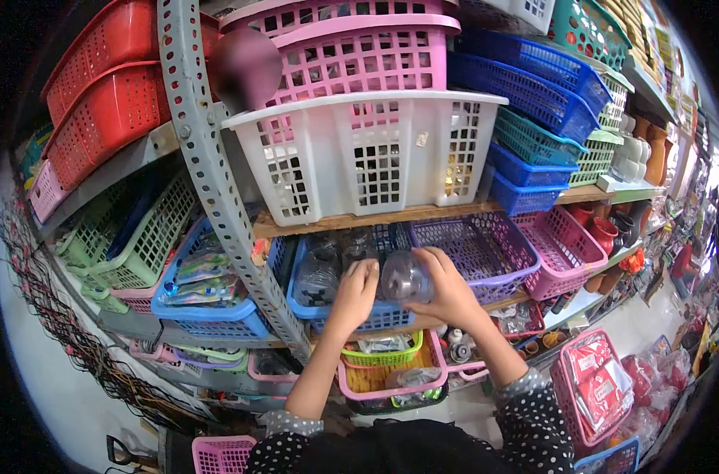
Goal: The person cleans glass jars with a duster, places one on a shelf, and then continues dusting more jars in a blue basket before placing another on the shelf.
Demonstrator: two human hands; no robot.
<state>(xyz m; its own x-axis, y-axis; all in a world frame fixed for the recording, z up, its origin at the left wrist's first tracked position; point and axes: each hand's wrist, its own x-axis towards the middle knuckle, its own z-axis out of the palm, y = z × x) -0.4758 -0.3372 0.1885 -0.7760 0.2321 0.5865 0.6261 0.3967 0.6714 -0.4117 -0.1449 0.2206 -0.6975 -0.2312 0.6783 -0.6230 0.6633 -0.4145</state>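
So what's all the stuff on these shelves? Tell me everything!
white basket: one, white, upper shelf centre
pink baskets: two, pink, above the white one
red baskets: two, red, top left
stacked blue baskets: several, blue, upper right
purple basket: one, purple, middle shelf, right of the hands
front blue basket: one, blue, middle shelf, below the hands
clear container: one, see-through, held over the front blue basket
metal post: one, grey, left of centre
left hand: one, against the container's left side
right hand: one, gripping the container
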